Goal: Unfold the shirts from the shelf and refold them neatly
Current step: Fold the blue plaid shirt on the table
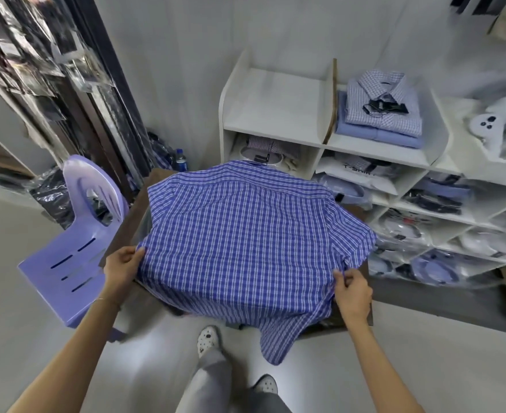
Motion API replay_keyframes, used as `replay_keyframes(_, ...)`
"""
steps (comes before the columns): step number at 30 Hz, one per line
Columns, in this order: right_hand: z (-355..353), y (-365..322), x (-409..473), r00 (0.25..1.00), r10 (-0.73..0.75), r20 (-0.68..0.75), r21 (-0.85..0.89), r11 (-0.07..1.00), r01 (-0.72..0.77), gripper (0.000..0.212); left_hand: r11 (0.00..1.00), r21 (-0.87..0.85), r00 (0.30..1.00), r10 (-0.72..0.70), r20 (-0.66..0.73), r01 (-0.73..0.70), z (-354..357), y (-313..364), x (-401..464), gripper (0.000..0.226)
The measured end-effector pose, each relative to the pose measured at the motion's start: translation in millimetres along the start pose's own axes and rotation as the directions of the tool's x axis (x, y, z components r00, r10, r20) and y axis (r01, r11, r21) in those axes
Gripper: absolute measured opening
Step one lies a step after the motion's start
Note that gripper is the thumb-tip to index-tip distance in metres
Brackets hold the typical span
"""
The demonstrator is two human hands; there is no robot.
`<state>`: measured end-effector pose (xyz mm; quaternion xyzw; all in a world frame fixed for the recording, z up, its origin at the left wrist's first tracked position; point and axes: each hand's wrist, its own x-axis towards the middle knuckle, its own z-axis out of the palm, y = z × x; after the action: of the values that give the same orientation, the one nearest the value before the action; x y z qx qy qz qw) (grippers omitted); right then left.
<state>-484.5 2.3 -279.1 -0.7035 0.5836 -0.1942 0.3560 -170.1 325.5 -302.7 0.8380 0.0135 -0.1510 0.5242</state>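
A blue and white checked shirt [245,234] lies spread back-up over a small brown table [364,320], its collar at the far side and its lower hem hanging over the near edge. My left hand [123,269] grips the shirt's left edge near the hem. My right hand [351,290] pinches the fabric at the right side, just below the short sleeve. On the white shelf unit [275,135] behind, a stack of folded checked and plain blue shirts [382,111] sits in the top right compartment.
A purple plastic chair [76,248] stands close to the table's left. Lower shelf cells [436,231] hold packaged shirts. Hanging garments in plastic [52,70] fill the left. A water bottle [181,160] stands on the floor behind the table. My feet [207,338] are below.
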Motion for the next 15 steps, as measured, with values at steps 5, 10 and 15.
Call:
replay_keyframes(5, -1.8, 4.4, -5.9, 0.986, 0.167, 0.006, 0.139, 0.976, -0.167, 0.026, 0.991, -0.08, 0.985, -0.091, 0.146, 0.104, -6.6, 13.6, -0.7, 0.022)
replay_keyframes(10, 6.0, -31.9, -21.5, 0.991, 0.049, -0.122, 0.134, 0.991, -0.032, 0.02, 0.953, -0.14, 0.938, -0.226, 0.263, 0.269, -8.3, 33.8, 30.0, 0.03)
replay_keyframes(15, 61.0, -93.8, -24.4, 0.967, -0.216, 0.133, 0.138, 0.971, 0.197, 0.011, 0.922, -0.084, 0.846, -0.307, 0.435, 0.378, 0.8, 54.9, 67.1, 0.054)
